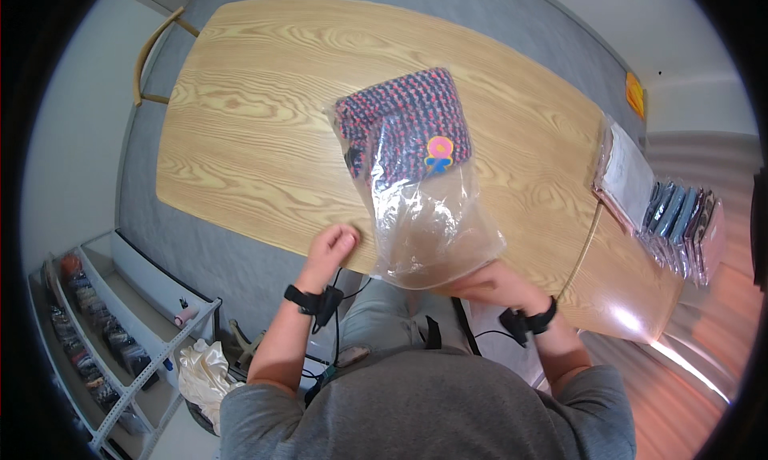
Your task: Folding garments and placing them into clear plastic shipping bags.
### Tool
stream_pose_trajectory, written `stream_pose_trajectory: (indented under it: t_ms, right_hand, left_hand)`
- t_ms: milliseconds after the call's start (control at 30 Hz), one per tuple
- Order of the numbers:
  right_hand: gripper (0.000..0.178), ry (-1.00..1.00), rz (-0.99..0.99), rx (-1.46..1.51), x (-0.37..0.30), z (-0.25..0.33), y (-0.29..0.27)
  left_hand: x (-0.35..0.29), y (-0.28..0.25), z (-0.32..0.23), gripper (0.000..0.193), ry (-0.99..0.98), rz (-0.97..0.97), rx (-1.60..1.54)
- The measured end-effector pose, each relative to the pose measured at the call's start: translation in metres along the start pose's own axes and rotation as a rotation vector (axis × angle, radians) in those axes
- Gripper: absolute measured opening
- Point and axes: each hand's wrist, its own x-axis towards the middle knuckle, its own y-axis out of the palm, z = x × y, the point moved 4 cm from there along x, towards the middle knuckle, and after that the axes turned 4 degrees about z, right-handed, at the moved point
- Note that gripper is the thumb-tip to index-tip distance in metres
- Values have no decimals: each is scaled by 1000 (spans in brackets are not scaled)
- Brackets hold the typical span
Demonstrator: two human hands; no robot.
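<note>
A clear plastic bag (428, 236) lies on the table with its loose end toward me. In its far part is a folded knit item (400, 112), dark blue with pink flecks and a pink, yellow and blue patch. To the left of the bag, at the table's near edge, my left hand (332, 248) is closed with curled fingers, apart from the film, and nothing shows in it. My right hand (488, 282) is at the bag's near right corner, fingers stretched leftward under the film, which partly covers them. Dark straps with small devices circle both wrists.
The wooden table (264, 84) has a chair (152, 56) at its far left. Wrapped garments (684, 220) stand in a row at the right, beside a flat stack of packages (628, 172). Shelves (112, 340) with packed goods and a cream cloth (206, 380) are at lower left.
</note>
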Motion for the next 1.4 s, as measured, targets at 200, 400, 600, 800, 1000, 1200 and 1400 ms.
stream_pose_trajectory:
  t_ms: [200,400,600,800,1000,1200,1400]
  right_hand:
    - [19,214,-705,544,6,-25,-89]
    - [22,304,-549,815,60,-83,-56]
    - [20,348,-658,686,2,-101,-25]
    - [18,485,-529,833,-49,-125,35]
    - [28,201,-759,1000,-40,-124,13]
    - [23,258,-613,986,9,-99,-20]
    - [15,127,-717,1052,-28,-60,-39]
  left_hand:
    - [57,-6,9,66,-183,-138,-375]
    - [100,30,-31,37,-250,-89,-380]
    - [124,18,3,32,-228,-86,-89]
    - [115,36,0,36,-377,-2,-88]
    - [82,30,9,39,-466,187,-155]
    - [89,34,2,20,-227,210,-32]
    - [67,47,-69,18,-267,209,-232]
